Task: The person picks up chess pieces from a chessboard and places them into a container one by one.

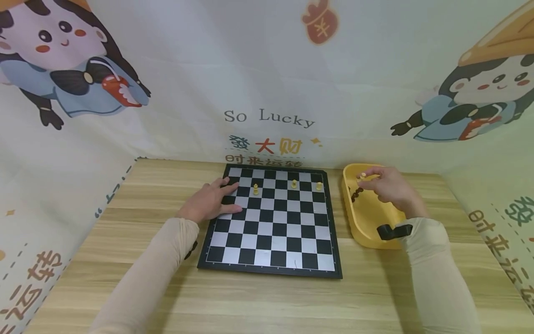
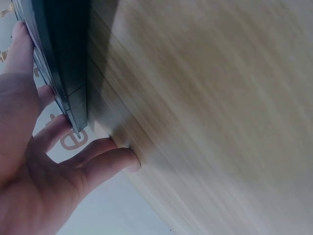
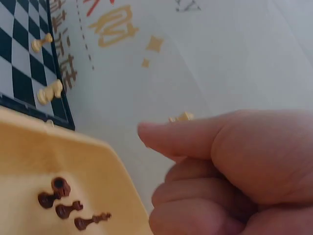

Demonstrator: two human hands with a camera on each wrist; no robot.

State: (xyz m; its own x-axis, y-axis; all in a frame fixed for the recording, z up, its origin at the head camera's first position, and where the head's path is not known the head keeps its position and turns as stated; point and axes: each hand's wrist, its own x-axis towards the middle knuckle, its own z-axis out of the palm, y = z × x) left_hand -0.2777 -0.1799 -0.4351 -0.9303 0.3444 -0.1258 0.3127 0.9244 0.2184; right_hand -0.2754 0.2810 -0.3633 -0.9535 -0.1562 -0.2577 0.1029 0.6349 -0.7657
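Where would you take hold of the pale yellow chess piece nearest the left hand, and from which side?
Probably pinch the pale yellow chess piece at its narrow upper part, from above: it appears upright on a wider base, and the black-and-white chessboard is bare around it.

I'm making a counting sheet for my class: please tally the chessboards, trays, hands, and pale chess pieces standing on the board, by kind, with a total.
Chessboard: 1
Tray: 1
Hands: 2 (left hand, right hand)
Pale chess pieces on the board: 3
Total: 7
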